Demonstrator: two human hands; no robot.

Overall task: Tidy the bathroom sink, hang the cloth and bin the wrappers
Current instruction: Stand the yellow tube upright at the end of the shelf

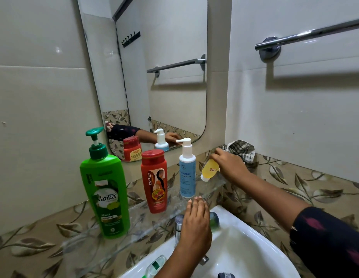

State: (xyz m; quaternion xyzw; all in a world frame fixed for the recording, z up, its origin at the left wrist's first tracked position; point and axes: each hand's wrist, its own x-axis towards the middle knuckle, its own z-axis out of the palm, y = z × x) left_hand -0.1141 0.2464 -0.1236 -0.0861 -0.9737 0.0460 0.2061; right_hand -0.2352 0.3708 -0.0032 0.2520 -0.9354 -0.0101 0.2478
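Observation:
My right hand (228, 167) grips a small yellow bottle (209, 169), tilted cap-down over the right end of the glass shelf (146, 217). Behind that hand a crumpled striped cloth (241, 150) lies in the shelf's corner. My left hand (196, 219) hovers over the white sink (244, 247), fingers together and flat, holding nothing, just above the tap (178, 227). A dark green object (214, 219) rests on the sink rim beside it. A clear wrapper with green print (156, 265) lies on the sink's left rim.
On the shelf stand a green pump shampoo bottle (106, 189), a red shampoo bottle (155, 181) and a blue-and-white pump bottle (187, 169). A mirror (164, 67) hangs above. A chrome towel rail (311, 35) is fixed to the right wall. A dark item (226, 275) lies in the basin.

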